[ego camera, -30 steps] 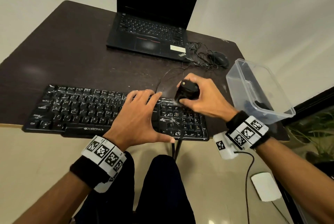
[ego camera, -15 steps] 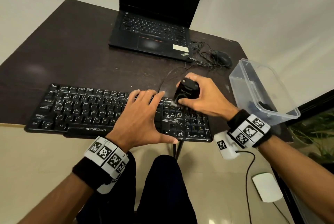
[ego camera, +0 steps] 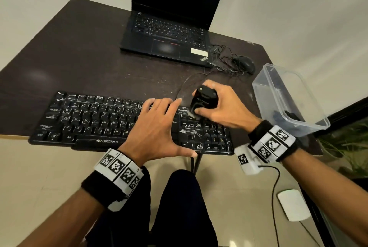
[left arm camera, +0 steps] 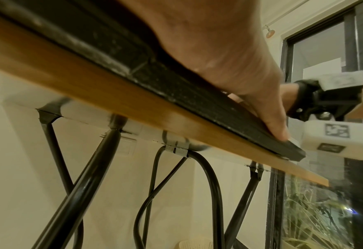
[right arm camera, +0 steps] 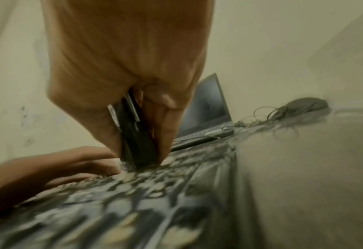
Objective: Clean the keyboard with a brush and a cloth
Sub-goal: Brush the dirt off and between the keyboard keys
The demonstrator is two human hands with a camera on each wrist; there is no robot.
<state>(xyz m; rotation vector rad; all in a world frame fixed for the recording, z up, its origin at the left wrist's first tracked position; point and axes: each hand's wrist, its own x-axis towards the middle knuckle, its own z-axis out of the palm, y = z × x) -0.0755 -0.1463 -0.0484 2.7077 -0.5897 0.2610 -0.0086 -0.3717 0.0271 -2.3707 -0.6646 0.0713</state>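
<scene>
A black keyboard (ego camera: 95, 121) dotted with white dust lies along the near edge of the dark table (ego camera: 79, 57). My left hand (ego camera: 157, 127) lies flat on its middle keys, fingers spread, thumb at the front edge (left arm camera: 276, 133). My right hand (ego camera: 221, 107) grips a short black brush (ego camera: 204, 99), its bristle end down on the keys right of centre (right arm camera: 137, 151). The right wrist view is blurred. No cloth shows in any view.
An open black laptop (ego camera: 169, 33) stands at the back of the table, with a wired mouse (ego camera: 246, 63) and tangled cable beside it. A clear plastic box (ego camera: 286, 99) holding dark items sits at the right edge. The table's black legs (left arm camera: 84, 176) lie below.
The right hand with the brush has shifted only slightly over the same keys. The left hand has stayed flat on the keyboard.
</scene>
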